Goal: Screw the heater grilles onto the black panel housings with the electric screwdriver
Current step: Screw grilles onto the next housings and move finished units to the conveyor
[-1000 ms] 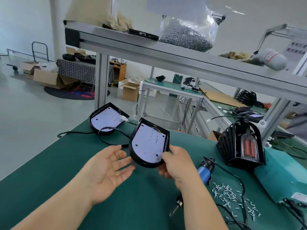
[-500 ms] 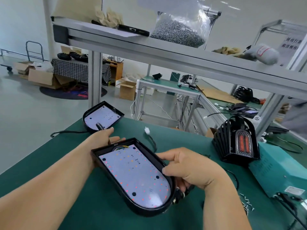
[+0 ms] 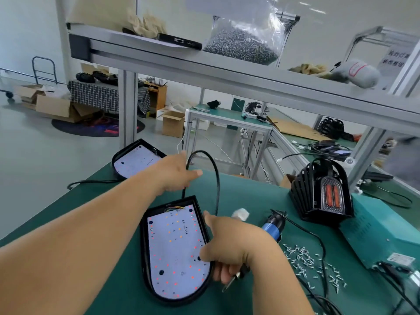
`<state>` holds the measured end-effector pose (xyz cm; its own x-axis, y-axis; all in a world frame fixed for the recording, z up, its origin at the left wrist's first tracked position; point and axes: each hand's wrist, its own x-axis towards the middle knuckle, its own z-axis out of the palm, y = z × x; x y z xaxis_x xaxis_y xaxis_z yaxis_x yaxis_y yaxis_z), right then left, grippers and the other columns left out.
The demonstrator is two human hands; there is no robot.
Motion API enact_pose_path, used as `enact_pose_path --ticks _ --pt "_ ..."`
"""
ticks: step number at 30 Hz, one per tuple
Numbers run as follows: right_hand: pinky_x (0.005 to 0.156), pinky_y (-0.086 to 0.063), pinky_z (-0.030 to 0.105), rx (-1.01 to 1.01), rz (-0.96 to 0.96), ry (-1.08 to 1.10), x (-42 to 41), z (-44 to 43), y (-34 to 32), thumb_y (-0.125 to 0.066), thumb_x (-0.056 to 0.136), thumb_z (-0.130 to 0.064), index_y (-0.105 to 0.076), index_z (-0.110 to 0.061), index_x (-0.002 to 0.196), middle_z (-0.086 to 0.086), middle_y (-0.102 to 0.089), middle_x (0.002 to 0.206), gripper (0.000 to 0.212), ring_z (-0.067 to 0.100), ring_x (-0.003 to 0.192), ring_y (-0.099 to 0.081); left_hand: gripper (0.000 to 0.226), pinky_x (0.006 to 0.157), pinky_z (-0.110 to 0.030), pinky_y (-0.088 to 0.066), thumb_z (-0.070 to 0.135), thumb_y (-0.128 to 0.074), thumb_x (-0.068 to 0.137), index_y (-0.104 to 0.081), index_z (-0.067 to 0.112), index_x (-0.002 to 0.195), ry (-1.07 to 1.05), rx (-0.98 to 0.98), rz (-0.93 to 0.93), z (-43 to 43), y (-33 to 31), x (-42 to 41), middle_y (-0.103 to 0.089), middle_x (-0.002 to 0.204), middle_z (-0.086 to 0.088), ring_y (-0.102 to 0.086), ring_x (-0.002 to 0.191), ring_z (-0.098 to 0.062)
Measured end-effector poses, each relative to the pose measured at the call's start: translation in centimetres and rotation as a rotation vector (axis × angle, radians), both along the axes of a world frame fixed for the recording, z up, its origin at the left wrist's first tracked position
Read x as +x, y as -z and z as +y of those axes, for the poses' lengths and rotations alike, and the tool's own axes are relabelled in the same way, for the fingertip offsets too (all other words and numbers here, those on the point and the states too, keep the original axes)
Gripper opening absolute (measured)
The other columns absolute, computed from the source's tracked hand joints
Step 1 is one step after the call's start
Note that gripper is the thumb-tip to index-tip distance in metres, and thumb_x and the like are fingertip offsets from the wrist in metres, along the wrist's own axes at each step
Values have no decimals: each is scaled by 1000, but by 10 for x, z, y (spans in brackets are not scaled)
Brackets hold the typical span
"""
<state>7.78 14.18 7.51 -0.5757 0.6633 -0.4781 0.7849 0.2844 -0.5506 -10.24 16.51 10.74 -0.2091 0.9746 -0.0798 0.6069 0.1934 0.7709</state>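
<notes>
One black panel housing (image 3: 144, 258), white board (image 3: 177, 246) dotted red and orange, flat between hands, left hand (image 3: 175, 173) pinching its cable (image 3: 217, 178), right hand (image 3: 229, 244) gripping its right rim

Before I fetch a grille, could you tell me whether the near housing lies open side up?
Open side up: the near housing lies flat, white board showing uncovered.
</notes>
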Motion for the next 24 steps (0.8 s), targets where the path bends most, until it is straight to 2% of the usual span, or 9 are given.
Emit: enact_pose_path --ticks 3,8,12,14,16,18,21,23,24 --pt "42 -48 20 -23 -3 -3 -2 -2 -2 -49 91 -12 -24 -11 141 10 -66 66 56 11 37 -57 62 111 -37 -36 43 -55 98 -38 6 145 -85 -13 85 -12 12 -11 -46 147 -17 -46 133 -32" --pt "42 -44 18 93 -67 49 1 5 -1 -53 93 -30 -55 1 109 17 -70 71 34 16 38 -57 45 83 -36 -46 41 -52 97 -55 10 130 -300 50 103 -58 45 -23 -55 133 -22 -58 108 -36" --pt "63 -50 25 293 23 124 -2 11 1 -48 98 -37 -42 -11 144 9 -68 96 54 13 53 -64 74 104 -36 -35 49 -55 95 -27 16 155 -335 -91 -193 -88 66 -9 -40 153 -7 -39 138 -26" --pt "71 -47 29 387 34 101 -7 13 6 -47 100 -33 -61 -10 113 8 -62 98 30 18 67 -59 74 102 -33 -35 36 -61 95 -22 20 157 -335 -57 -275 -89 71 -5 -42 151 -5 -43 133 -24" --pt "60 -39 31 402 18 128 -8 15 12 -47 99 -25 -50 -11 72 7 -52 72 31 24 63 -51 72 102 -33 -39 19 -63 94 -24 24 155 -339 -9 -354 -86 74 -1 -52 141 -4 -53 121 -24" --pt "56 -38 30 360 -6 158 -3 19 14 -46 97 -21 -43 -10 65 10 -53 60 34 28 62 -55 56 101 -43 -49 5 -59 93 -44 27 143 -321 32 -411 -82 75 2 -67 118 -2 -64 107 -25" --pt "63 -39 29 393 15 206 7 26 12 -44 100 -22 -59 -6 84 16 -66 83 27 35 86 -65 44 81 -40 -58 -7 -53 94 -62 34 106 -212 64 -552 -80 71 11 -77 90 6 -73 84 -16" --pt "68 -38 22 463 74 269 10 32 12 -40 104 -24 -58 -7 129 10 -62 123 35 29 108 -60 48 79 -39 -59 -9 -51 94 -65 35 105 -145 55 -565 -81 71 17 -77 93 5 -74 85 -17" --pt "64 -36 14 485 99 300 11 34 13 -39 105 -24 -50 -9 140 8 -59 130 40 20 100 -60 49 84 -43 -59 -9 -51 94 -66 34 111 -116 50 -553 -82 72 21 -77 97 3 -73 91 -22"
